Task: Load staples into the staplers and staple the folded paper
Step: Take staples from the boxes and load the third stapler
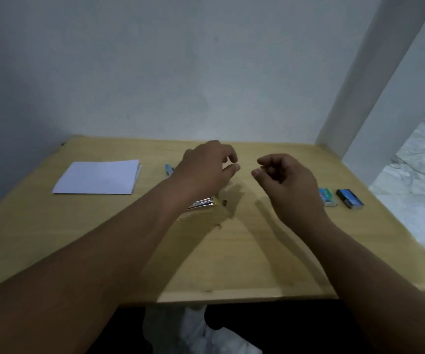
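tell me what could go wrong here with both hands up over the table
The left hand and its forearm hide most of a blue item and a shiny packet, so lowering blindly could knock them. The two small boxes lie near the table right edge; a sweep by the right hand might push them off.

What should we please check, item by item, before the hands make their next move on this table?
1. Folded paper flat on the wooden table, untouched: ok.
2. Left hand free, fingers loosely curled, holding nothing: ok.
3. Right hand free: ok.
4. Two staple boxes beside the right hand: ok.
5. Stapler visible: cannot tell; only a blue tip shows behind the left hand.
6. Shiny packet under the left wrist, contents: cannot tell.
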